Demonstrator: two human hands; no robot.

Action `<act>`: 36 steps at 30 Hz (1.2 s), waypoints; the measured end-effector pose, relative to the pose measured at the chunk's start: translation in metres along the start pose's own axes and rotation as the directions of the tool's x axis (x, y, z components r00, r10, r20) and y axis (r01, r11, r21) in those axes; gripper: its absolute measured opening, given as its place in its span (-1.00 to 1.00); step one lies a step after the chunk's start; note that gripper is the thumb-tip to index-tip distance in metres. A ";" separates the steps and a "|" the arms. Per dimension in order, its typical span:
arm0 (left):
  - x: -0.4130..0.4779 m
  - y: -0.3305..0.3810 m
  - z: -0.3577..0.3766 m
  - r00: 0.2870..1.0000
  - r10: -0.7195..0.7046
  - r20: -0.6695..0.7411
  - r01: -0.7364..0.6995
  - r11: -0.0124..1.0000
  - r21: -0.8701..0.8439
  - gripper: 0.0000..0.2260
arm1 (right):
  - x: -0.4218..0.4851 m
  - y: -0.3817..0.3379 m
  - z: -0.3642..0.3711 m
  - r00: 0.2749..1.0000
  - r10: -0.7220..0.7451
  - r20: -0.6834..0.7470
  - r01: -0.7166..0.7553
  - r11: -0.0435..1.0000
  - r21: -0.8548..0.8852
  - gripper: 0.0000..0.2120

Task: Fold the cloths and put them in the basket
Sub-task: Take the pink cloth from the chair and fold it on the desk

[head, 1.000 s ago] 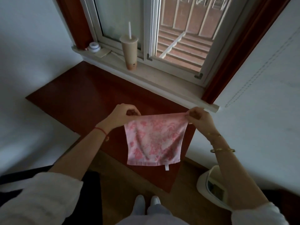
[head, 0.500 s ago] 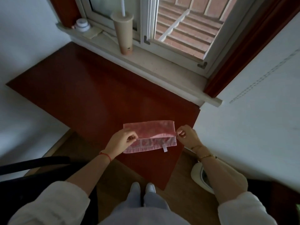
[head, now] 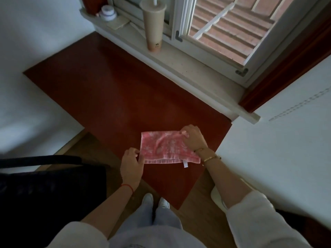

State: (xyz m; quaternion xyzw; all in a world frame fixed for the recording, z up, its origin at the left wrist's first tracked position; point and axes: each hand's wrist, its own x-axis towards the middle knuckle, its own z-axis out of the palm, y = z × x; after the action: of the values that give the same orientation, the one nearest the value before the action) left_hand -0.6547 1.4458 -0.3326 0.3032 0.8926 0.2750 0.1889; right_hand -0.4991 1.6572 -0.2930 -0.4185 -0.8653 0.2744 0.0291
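Note:
A pink patterned cloth point(head: 164, 147) lies folded in half on the dark red table point(head: 125, 95), near its front right corner. A white tag hangs from the cloth's near edge. My left hand point(head: 132, 163) pinches the cloth's near left corner. My right hand point(head: 194, 138) rests on the far right corner, fingers curled on the fabric. No basket is in view.
A tall drink cup with a straw point(head: 155, 27) and a small white jar point(head: 107, 12) stand on the window sill behind the table. A black chair point(head: 44, 185) is at my left. A white object point(head: 217, 196) sits on the wooden floor at right.
The cloth hung open in the air between both hands, then was folded in half and laid down on the table. My right hand has moved onto its far right corner.

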 end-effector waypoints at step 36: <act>0.065 0.132 -0.147 0.826 0.564 -0.017 -0.530 0.765 -0.366 -0.88 | -0.011 -0.083 -0.121 0.962 -0.073 -0.264 0.200 0.844 0.498 -0.83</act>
State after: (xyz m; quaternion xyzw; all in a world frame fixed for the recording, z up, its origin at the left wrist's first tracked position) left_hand -0.7193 1.5196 -0.1497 0.5234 0.6906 0.4600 0.1940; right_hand -0.5169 1.6621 -0.1466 -0.3615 -0.7769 0.4435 0.2626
